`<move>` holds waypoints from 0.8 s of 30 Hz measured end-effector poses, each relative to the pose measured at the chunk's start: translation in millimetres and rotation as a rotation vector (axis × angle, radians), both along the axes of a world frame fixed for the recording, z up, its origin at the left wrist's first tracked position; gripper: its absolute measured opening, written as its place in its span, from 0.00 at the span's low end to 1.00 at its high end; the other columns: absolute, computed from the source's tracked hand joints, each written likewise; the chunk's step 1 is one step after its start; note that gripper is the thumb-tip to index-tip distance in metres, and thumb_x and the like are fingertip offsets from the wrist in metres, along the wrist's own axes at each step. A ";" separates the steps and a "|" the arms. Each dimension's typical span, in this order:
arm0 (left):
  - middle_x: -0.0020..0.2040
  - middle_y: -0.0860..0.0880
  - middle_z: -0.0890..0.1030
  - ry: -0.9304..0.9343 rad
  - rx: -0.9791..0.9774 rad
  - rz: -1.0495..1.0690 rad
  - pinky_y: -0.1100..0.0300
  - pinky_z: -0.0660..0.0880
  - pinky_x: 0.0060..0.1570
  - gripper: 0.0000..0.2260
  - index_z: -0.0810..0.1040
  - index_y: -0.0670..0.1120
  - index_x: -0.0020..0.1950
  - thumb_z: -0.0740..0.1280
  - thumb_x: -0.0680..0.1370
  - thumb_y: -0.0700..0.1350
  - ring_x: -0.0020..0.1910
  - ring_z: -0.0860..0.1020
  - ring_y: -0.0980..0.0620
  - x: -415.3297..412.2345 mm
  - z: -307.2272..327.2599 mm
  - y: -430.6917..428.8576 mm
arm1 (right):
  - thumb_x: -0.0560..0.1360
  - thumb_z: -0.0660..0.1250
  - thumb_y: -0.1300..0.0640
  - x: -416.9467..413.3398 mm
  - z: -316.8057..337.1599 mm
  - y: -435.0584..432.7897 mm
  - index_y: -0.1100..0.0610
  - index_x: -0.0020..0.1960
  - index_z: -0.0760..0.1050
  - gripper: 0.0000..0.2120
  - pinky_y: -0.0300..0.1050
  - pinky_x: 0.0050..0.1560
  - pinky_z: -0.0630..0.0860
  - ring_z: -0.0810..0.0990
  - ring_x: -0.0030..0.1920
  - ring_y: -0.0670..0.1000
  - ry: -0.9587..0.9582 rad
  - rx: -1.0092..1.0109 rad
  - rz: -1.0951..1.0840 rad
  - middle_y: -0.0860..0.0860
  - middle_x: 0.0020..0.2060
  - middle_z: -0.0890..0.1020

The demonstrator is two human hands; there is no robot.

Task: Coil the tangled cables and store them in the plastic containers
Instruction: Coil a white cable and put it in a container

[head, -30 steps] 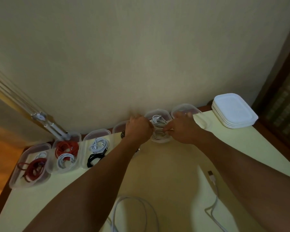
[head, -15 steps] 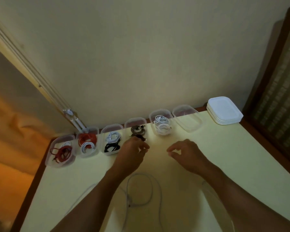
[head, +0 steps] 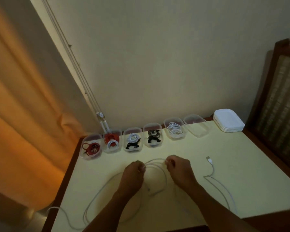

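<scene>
An orange curtain [head: 23, 114] hangs in soft folds off the left edge of a pale yellow desk [head: 233, 164] with a dark wooden rim. Six clear, round-cornered plastic containers [head: 132, 149] line the far edge. From the far left corner they hold coils of red, red and white, white and black, dark grey and black, then white cable, while the last container [head: 197, 131] holds none. A stack of white lids [head: 228, 122] sits at the far right corner, beside a woven chair back [head: 278, 106].

Near the middle of the desk, a thin, smooth white cable [head: 155, 160] arches between two hands, and its slack trails in long loops toward the near left corner. The left hand [head: 132, 174], knuckles up, has its fingers curled and pinching the cable. The right hand [head: 179, 169] pinches it just beside, fingers bent, with both forearms reaching in from the near edge. A second white cable [head: 209, 160], ending in a flat USB plug, lies loose toward the right edge.
</scene>
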State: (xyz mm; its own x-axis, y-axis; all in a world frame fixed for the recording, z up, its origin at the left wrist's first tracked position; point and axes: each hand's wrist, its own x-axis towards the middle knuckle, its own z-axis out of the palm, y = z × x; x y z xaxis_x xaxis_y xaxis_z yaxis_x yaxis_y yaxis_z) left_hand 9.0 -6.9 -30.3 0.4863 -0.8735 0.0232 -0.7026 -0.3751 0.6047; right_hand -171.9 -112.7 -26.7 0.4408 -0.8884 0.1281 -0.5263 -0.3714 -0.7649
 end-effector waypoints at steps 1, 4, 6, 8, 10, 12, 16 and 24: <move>0.42 0.51 0.82 0.118 -0.092 0.054 0.64 0.73 0.38 0.05 0.78 0.49 0.48 0.65 0.83 0.43 0.40 0.79 0.51 -0.3 9.1 -0.4 | 0.80 0.67 0.58 -1.0 13.4 -1.5 0.53 0.46 0.82 0.07 0.42 0.39 0.79 0.81 0.35 0.47 -0.105 0.024 -0.017 0.47 0.34 0.83; 0.37 0.44 0.81 0.438 -0.315 0.168 0.67 0.75 0.34 0.06 0.78 0.45 0.50 0.62 0.85 0.40 0.36 0.79 0.48 3.4 40.6 3.1 | 0.80 0.68 0.56 -8.3 60.5 -9.2 0.52 0.50 0.83 0.05 0.37 0.40 0.76 0.79 0.36 0.40 -0.293 0.000 -0.099 0.43 0.36 0.83; 0.35 0.44 0.79 0.458 -0.375 0.150 0.65 0.75 0.34 0.08 0.80 0.44 0.51 0.62 0.85 0.41 0.34 0.77 0.51 10.7 56.2 9.9 | 0.80 0.68 0.56 -16.6 89.3 -18.7 0.53 0.54 0.83 0.06 0.33 0.41 0.72 0.78 0.40 0.36 -0.375 -0.043 -0.164 0.42 0.40 0.82; 0.33 0.46 0.78 0.436 -0.409 0.114 0.64 0.73 0.35 0.09 0.81 0.45 0.51 0.62 0.85 0.43 0.32 0.76 0.55 16.5 69.6 20.8 | 0.80 0.68 0.56 -29.8 114.6 -28.2 0.56 0.55 0.83 0.07 0.37 0.42 0.73 0.79 0.39 0.42 -0.432 -0.090 -0.245 0.47 0.41 0.83; 0.32 0.48 0.77 0.431 -0.452 0.085 0.65 0.72 0.36 0.09 0.83 0.47 0.52 0.62 0.85 0.44 0.31 0.76 0.56 16.2 83.2 32.4 | 0.79 0.69 0.56 -42.8 134.8 -35.2 0.58 0.54 0.83 0.07 0.42 0.45 0.74 0.79 0.41 0.48 -0.427 -0.119 -0.279 0.49 0.41 0.83; 0.32 0.48 0.76 0.428 -0.485 0.066 0.64 0.73 0.35 0.10 0.83 0.50 0.54 0.62 0.85 0.44 0.32 0.75 0.55 11.5 95.5 40.1 | 0.78 0.70 0.57 -51.3 147.5 -37.1 0.57 0.52 0.83 0.06 0.42 0.42 0.71 0.77 0.39 0.46 -0.376 -0.101 -0.243 0.48 0.39 0.82; 0.30 0.57 0.74 0.366 -0.534 0.032 0.55 0.70 0.36 0.10 0.85 0.50 0.54 0.64 0.84 0.47 0.32 0.71 0.56 1.6 122.6 45.5 | 0.78 0.70 0.57 -61.2 154.1 -32.3 0.60 0.50 0.84 0.07 0.45 0.42 0.72 0.80 0.41 0.53 -0.052 -0.143 -0.139 0.53 0.40 0.84; 0.37 0.48 0.84 0.068 -0.434 -0.162 0.54 0.78 0.38 0.09 0.87 0.53 0.54 0.67 0.83 0.51 0.36 0.82 0.52 -21.5 193.0 37.9 | 0.82 0.66 0.48 -34.3 183.2 33.2 0.51 0.56 0.83 0.11 0.36 0.52 0.74 0.82 0.51 0.40 -0.117 0.028 0.335 0.42 0.50 0.85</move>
